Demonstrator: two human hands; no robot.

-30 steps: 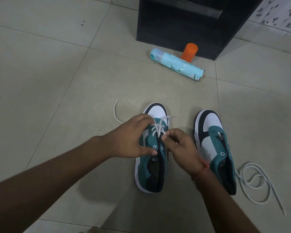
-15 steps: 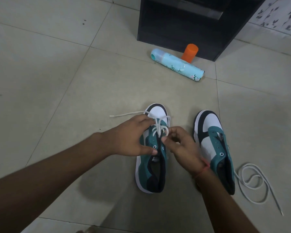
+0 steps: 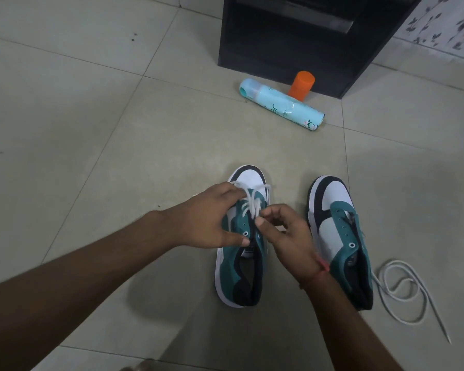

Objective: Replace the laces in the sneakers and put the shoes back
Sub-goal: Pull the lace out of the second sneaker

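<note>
The tiled floor (image 3: 91, 129) carries two sneakers side by side at centre: a partly laced one (image 3: 239, 277), an unlaced one (image 3: 340, 236). At four o'clock lies a loose white lace (image 3: 402, 295). At twelve o'clock a pale blue spray can (image 3: 281, 104) lies flat, an orange cap (image 3: 301, 84) just behind it, before a black cabinet (image 3: 292, 41).

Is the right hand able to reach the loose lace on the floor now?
Probably yes: the loose lace lies bare beside the right sneaker, but the right hand must first release the other lace.
</note>
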